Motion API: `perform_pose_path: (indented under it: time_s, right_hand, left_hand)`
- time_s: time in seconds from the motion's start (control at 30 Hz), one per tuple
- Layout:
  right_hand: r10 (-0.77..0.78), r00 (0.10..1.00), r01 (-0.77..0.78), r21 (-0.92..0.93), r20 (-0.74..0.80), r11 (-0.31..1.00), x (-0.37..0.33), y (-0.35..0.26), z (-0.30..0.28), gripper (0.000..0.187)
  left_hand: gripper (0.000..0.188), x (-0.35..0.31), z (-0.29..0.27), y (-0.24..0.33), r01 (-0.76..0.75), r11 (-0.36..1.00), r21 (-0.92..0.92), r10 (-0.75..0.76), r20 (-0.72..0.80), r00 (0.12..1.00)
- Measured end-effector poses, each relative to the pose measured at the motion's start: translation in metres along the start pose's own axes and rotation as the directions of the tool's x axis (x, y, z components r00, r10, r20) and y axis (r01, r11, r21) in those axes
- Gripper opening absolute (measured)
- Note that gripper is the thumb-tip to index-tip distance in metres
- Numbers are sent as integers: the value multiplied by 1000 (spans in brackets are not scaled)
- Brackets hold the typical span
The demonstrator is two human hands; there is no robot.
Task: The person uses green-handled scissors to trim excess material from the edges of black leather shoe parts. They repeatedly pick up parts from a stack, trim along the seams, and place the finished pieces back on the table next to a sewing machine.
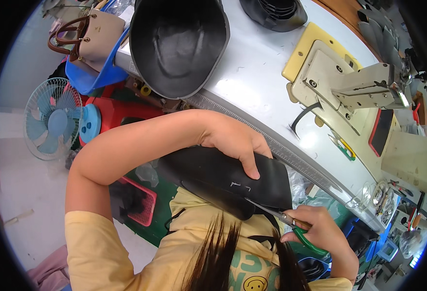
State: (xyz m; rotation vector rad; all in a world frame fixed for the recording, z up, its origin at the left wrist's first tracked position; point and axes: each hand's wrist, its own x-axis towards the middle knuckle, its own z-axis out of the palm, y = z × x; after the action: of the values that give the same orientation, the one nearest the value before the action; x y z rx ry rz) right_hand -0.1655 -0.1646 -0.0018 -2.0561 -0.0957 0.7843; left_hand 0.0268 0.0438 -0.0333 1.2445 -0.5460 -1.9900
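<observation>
Beside the table's [252, 72] near edge, the black piece [208, 167] is resting against the shirt [174, 259], seemingly so that it is gaining some backing. The left hand [234, 140] is gripping its table-side edge, thumb pressing near the white marks [240, 186] (the other fingers are mostly hiding beyond), probably steadying it. On the side away from the table, the right hand [318, 229] is holding the scissors [306, 239] by their green handles, blades reaching over the black piece, likely for close control.

Over on the left I see a pale blue fan [58, 122], and a beige handbag [101, 39] with brown handles by a blue bin [94, 83]. A metal ruler [315, 173] runs along the white desk [245, 72], where a cream machine [361, 87] stands.
</observation>
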Motion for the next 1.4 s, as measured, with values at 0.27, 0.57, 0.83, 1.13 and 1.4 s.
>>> perform_pose_path:
  time_s: [0.27,0.57,0.83,1.13,1.4]
  right_hand:
    - [0,1000,0,3,10,1000,3,-1,4,50]
    - [-22,1000,22,31,3,999,3,3,11,48]
    - [-71,997,71,-159,3,985,-10,-10,0,45]
    - [-132,933,127,-38,-333,991,-48,13,-19,54]
    - [-370,646,326,-198,-667,925,30,-15,-6,60]
  left_hand:
    - [29,8,-1,0,-18,996,87,14,44,999]
    - [30,15,2,1,-19,993,121,8,91,996]
    - [31,0,6,5,-292,883,367,244,171,955]
    - [37,-78,12,-6,-694,718,-52,481,-683,550]
    - [42,-15,54,-16,-944,289,-162,651,-689,318]
